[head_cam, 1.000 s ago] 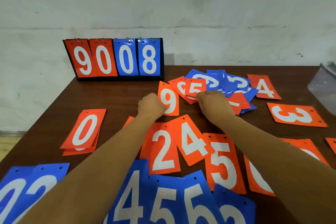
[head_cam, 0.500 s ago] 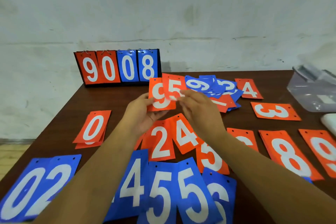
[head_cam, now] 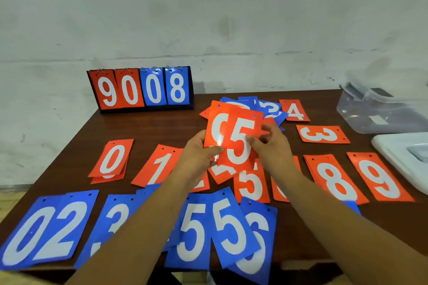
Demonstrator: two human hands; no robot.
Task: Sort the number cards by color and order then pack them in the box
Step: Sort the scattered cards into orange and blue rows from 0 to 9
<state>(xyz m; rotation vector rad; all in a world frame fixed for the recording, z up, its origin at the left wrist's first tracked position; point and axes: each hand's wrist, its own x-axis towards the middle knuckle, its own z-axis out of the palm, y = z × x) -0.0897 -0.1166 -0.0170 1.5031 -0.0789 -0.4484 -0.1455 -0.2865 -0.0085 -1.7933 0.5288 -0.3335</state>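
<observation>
- Both cards had left the mixed pile (head_cam: 266, 109) — the left hand (head_cam: 196, 157) pinched the red 9 card (head_cam: 216, 127), the right hand (head_cam: 272, 148) the red 5 card (head_cam: 240, 143), overlapped above the red row (head_cam: 333, 178).
- Likely next — slotting each by number.

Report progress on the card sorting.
Done: red row and blue row of number cards partly laid. In hand: left hand grips a red 9 card, right hand a red 5 card. Left: mixed card heap behind; no cards visible in the clear plastic box.
</observation>
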